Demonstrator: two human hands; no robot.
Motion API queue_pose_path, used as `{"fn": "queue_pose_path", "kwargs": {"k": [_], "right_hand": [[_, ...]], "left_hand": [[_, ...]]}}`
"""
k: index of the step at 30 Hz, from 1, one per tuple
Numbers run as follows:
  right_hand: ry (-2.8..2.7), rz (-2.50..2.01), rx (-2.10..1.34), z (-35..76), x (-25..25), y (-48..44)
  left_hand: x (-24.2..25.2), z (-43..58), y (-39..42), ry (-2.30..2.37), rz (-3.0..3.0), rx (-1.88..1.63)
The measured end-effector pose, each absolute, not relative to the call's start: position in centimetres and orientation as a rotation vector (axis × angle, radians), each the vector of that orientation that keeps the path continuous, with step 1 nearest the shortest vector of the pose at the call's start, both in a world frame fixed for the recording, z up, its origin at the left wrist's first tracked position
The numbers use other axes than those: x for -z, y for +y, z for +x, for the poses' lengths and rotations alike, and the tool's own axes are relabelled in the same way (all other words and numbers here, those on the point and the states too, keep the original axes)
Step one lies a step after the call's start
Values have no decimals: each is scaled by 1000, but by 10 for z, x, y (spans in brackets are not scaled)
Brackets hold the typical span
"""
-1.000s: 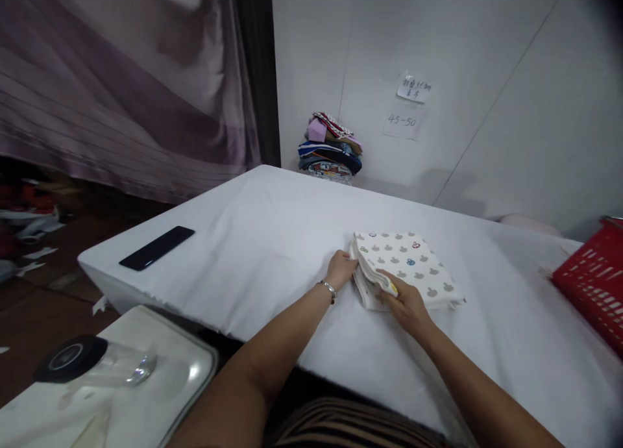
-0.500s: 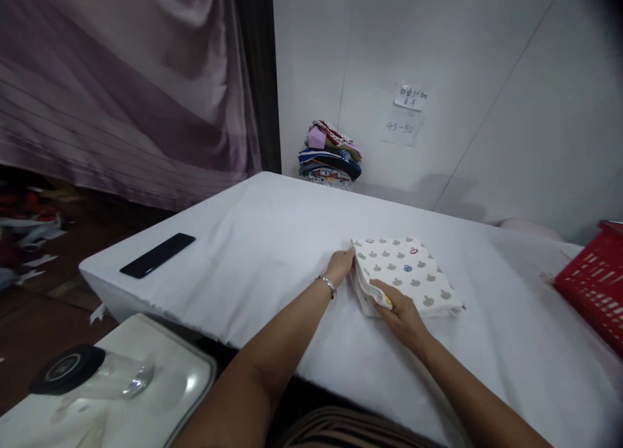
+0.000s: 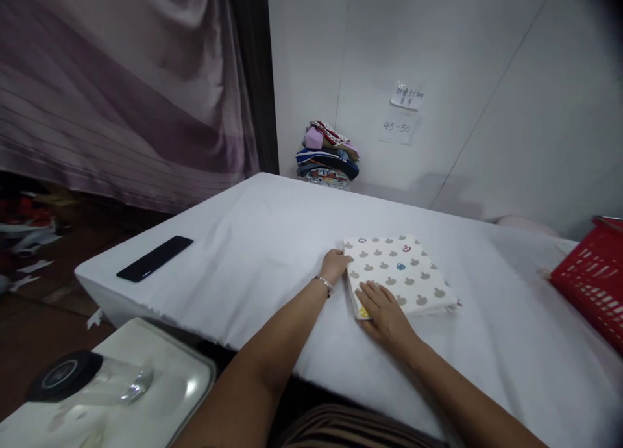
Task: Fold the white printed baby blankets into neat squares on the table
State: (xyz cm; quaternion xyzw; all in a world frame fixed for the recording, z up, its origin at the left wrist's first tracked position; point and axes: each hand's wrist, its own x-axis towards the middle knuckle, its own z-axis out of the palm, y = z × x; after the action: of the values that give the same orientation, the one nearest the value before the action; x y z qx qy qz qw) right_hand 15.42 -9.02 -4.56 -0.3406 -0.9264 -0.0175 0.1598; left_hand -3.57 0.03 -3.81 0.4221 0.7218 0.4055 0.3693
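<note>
A white cloth [image 3: 389,266], printed with grey mushroom shapes and a few coloured ones, lies folded into a thick flat square on the table. My left hand [image 3: 335,265], with a bracelet at the wrist, is at the cloth's left edge, fingers closed on that edge and partly hidden. Spread over the near left corner, my right hand [image 3: 387,315] rests flat on top of the cloth with its fingers stretched out. A yellow mushroom print shows beside its fingers.
A white-covered table [image 3: 272,240] holds a black phone [image 3: 154,258] at left. A red basket [image 3: 591,282] stands at right. Folded fabrics [image 3: 327,156] are piled beyond the far edge. A clear jar with a black lid [image 3: 65,375] lies on a pale surface at lower left.
The cloth's lifted near-left edge has come down flat. My right hand has gone from gripping that fold to lying open on top. My left hand stays at the left edge.
</note>
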Motion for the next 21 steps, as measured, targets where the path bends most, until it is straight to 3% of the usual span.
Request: {"fn": "queue_pose_path", "kwargs": {"k": [4,8,11,16,21], "right_hand": [[-2651,-971,87,154,45,-91],[-2683,-988,47,148,39,-94],[-2691,-975,7,149,33,-97],[-2608,-922,31,207,29,-93],[-2145,-1368,98,295,42,-79]], "left_hand": [[28,-32,-5,1912,1175,-1033],[14,-20,-10,1937,1892,-1127],[16,-13,-5,1803,2272,-824],[34,-16,8,1821,2263,-543],[21,-14,9,1808,2177,-461]]}}
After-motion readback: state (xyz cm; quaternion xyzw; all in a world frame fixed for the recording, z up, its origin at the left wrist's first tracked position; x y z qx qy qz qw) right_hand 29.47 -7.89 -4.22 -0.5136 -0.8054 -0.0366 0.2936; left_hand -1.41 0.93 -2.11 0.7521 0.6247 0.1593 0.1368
